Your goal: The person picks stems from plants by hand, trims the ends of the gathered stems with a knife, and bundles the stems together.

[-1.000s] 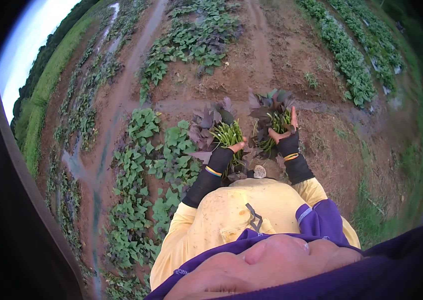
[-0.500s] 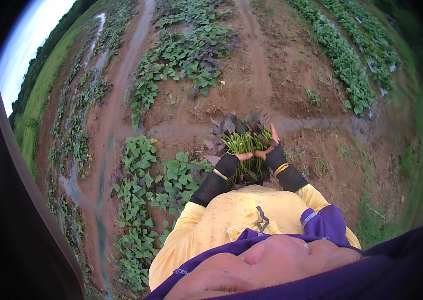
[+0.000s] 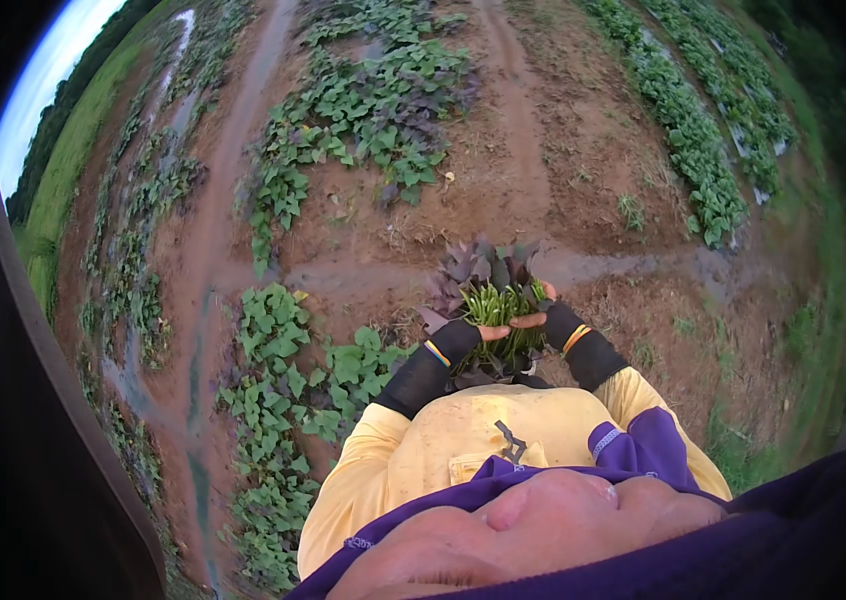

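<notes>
A thick bundle of leafy stems (image 3: 495, 303) is held in front of my belly, its cut green ends pointing up and purple-dark leaves spread around them. My left hand (image 3: 471, 336) wraps the bundle from the left, its thumb lying across the stems. From the right, my right hand (image 3: 547, 312) closes round the same bundle, with its thumb reaching toward the other one. Both hands wear dark fingerless sleeves with a coloured band at each wrist. The fingers beneath the bundle are hidden.
Green leafy vines (image 3: 268, 385) grow on the bed to my left, and another vine patch (image 3: 373, 110) lies ahead. A wet, muddy furrow (image 3: 353, 278) crosses before me. Rows of taller green plants (image 3: 688, 130) stand at the far right, beyond bare brown soil (image 3: 633, 300).
My right hand has drawn its raised fingers in around the bundle. The bundle sits slightly lower in the view, still between both hands.
</notes>
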### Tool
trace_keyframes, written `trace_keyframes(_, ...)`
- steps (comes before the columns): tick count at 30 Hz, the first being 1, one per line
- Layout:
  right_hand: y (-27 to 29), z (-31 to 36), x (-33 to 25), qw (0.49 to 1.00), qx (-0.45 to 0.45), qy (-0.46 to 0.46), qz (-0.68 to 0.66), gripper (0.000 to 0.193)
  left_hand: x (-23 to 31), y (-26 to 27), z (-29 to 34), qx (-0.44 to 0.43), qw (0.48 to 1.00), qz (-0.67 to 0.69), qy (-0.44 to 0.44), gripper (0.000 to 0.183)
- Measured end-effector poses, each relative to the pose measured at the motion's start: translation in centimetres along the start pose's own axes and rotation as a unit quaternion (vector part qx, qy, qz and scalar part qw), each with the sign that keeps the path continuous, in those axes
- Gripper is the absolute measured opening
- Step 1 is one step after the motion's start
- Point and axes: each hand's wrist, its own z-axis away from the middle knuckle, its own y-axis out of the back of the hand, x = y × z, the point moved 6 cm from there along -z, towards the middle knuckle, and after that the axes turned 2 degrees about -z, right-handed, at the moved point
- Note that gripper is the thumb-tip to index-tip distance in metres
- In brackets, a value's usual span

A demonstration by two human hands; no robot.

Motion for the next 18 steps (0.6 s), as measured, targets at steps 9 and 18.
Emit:
trace_keyframes(9,-6.9,-1.8,1.2,0.939,-0.238,-0.087,-0.234,0.061,7.6,-2.0,4.9,-0.070,0.987,-0.112,-0.096,0.051)
trace_keyframes(18,-13.0,8.0,11.0,0.751,-0.395,-0.361,-0.387,0.041,-4.9,0.5,7.8,0.094,0.841,-0.441,0.300,0.074)
